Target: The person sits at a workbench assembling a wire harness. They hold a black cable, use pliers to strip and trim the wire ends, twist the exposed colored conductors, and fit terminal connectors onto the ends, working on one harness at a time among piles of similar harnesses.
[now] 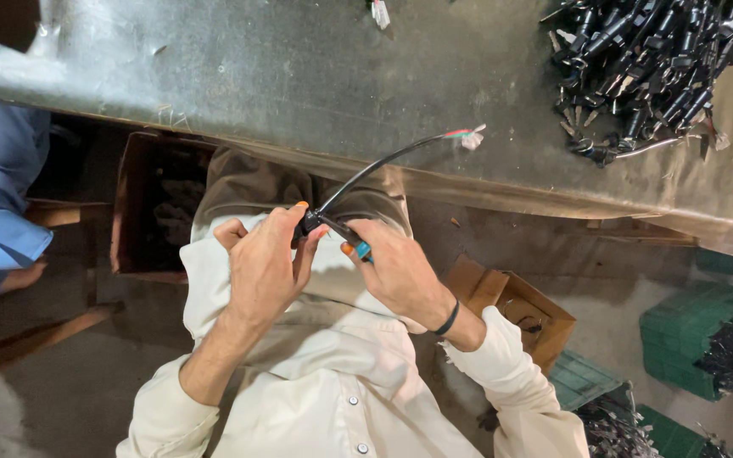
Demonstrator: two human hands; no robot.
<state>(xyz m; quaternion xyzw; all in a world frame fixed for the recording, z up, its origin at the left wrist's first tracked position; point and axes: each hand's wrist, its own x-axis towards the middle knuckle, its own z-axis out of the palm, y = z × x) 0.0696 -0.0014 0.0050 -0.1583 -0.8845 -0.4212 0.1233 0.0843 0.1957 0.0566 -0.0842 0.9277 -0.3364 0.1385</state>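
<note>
The left hand (pixel 263 259) is closed around the black plug end of a cable (pixel 371 172), which rises away from it toward the worktop (pixel 299 85) and ends in bared coloured wires. Just beside it, the right hand (pixel 396 271) pinches a small tool (pixel 351 235) with a blue tip against that plug. A heap of black plugs (pixel 651 59) lies well beyond the right hand.

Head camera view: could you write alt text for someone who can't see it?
Seen from above, a person's left hand and right hand grip a black cable with bared coloured wires over their lap. Ahead, a metal table holds a heap of black cable parts.
</note>
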